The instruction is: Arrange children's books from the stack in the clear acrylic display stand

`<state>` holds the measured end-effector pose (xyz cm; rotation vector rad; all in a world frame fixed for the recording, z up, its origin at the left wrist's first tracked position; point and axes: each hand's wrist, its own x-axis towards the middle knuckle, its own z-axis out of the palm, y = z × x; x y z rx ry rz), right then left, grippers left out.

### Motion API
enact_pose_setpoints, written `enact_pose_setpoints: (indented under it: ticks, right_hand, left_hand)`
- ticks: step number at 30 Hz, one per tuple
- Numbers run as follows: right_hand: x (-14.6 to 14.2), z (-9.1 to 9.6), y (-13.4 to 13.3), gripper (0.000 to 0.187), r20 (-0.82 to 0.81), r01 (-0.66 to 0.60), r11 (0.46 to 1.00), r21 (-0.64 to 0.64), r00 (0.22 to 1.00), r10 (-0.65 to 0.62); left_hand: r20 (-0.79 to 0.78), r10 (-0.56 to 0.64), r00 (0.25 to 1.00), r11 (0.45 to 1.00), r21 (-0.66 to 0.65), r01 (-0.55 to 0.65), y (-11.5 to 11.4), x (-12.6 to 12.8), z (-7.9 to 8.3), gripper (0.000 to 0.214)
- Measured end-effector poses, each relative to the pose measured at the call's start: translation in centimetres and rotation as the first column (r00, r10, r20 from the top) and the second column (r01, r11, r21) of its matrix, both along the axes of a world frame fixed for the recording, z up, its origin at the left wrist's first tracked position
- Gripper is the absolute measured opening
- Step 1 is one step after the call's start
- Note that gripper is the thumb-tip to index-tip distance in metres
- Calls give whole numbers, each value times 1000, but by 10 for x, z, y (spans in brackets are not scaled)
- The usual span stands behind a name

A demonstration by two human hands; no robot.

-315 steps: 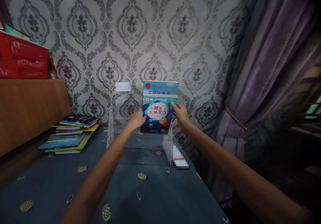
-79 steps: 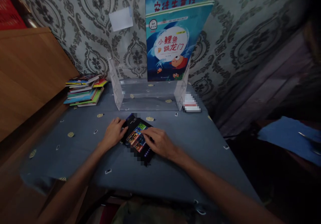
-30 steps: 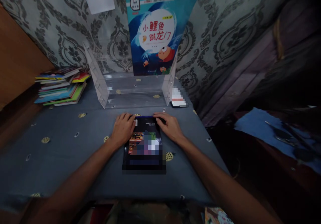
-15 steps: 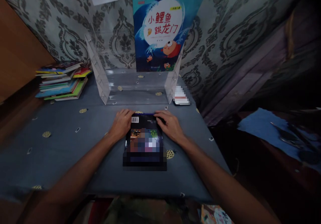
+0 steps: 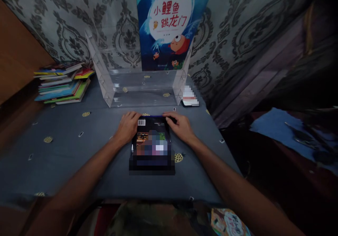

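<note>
A dark book (image 5: 151,126) lies flat on the cloth-covered table in front of me, with a white barcode near its far left corner. Part of its cover is pixelated. My left hand (image 5: 128,127) grips the left side at the far corner, fingers bent over the edge. On the opposite far corner, my right hand (image 5: 181,126) is closed around the edge, thumb on the cover. Beyond the book stands a clear acrylic rack (image 5: 142,98) with stepped ledges. A blue picture book (image 5: 165,49) with a red fish and Chinese title rests upright on it.
A stack of books (image 5: 62,84) sits at the back left of the table (image 5: 79,165). Right of the rack lies a pixelated white item (image 5: 190,97). A blue cloth (image 5: 277,134) is off to the right, and another colourful book (image 5: 228,222) shows below the table's front edge.
The view has tilted slightly, so most things sit a little higher in the picture. Both hands keep their places on the dark book, which has not visibly moved on the table.
</note>
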<state>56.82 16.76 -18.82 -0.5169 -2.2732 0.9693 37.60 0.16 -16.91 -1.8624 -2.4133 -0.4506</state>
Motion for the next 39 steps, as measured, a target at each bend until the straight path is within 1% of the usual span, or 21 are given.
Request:
enact_pose_setpoints:
  ticks: [5, 8, 10, 12, 15, 19, 22, 32, 39]
  right_hand:
    - [-2, -4, 4, 27, -26, 48, 996, -78, 998, -50]
    - [-3, -6, 5, 27, -48, 50, 992, -114, 997, -56]
    - [-4, -6, 6, 29, -73, 33, 988, -152, 996, -44]
    - [-4, -7, 7, 30, -100, 15, 982, -187, 994, -34]
    - [-5, -9, 9, 31, -116, 13, 978, -206, 993, -38]
    - [-6, -10, 9, 31, -123, 13, 978, -208, 992, -39]
    - [-5, -9, 9, 31, -120, 13, 980, -196, 992, -37]
    - [-3, -7, 7, 31, -59, 33, 992, -121, 997, -41]
    - [-1, -2, 3, 33, -58, 28, 992, -126, 998, -36]
  left_hand:
    - [-90, 2, 996, 1000, -6, -3, -1, 5, 6, 35]
    - [-115, -46, 992, 999, 4, 47, 2, 12, 10, 32]
    - [-84, -120, 989, 993, 14, 121, 7, 19, 9, 32]
    - [-39, -219, 975, 976, 13, 220, 12, 29, 7, 32]
    - [-2, -339, 941, 940, -31, 339, 17, 47, 5, 38]
    - [-1, -473, 881, 877, -94, 471, 14, 66, 7, 46]
    - [-21, -543, 840, 836, -110, 538, 10, 73, 9, 48]
    - [-55, -547, 835, 836, -84, 542, 9, 75, 10, 43]
    - [-38, -545, 838, 837, -82, 541, 8, 75, 11, 42]
